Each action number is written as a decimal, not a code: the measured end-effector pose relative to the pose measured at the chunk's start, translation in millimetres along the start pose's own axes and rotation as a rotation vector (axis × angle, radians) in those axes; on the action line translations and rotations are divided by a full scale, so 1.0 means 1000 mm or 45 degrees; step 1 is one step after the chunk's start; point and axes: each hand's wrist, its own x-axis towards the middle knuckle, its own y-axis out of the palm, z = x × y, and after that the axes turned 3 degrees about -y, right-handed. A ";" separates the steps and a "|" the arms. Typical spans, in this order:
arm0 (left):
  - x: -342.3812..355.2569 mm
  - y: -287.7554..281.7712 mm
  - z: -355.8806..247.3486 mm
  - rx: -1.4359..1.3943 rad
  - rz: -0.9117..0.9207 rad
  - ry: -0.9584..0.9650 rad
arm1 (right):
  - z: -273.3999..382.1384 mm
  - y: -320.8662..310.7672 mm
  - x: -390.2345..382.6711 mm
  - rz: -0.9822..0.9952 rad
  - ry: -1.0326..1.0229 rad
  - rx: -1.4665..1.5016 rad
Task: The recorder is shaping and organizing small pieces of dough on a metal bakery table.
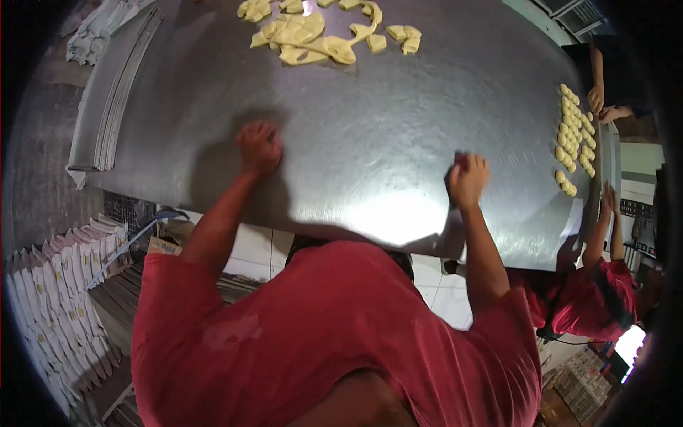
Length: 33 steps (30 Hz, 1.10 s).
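The yellow dough (299, 30) lies in flat slabs and cut pieces at the far side of the metal table (370, 114), well apart from both hands; it looks soft, pliable and fairly light piece by piece, likely to stretch or tear if pinched at its thin strips; the thicker slabs seem best taken from beneath, with spread fingers; the small dough balls (565, 135) at the right edge would probably dent under a firm squeeze. The person's left hand (260, 147) is curled into a fist over the table, nothing visible in it; the right hand (469, 179) has bent fingers, but shadow hides the palm, so whether it grasps anything cannot be told.
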 end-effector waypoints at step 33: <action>-0.047 -0.002 -0.163 -0.646 0.551 0.005 | 0.137 0.007 0.004 0.472 0.035 0.947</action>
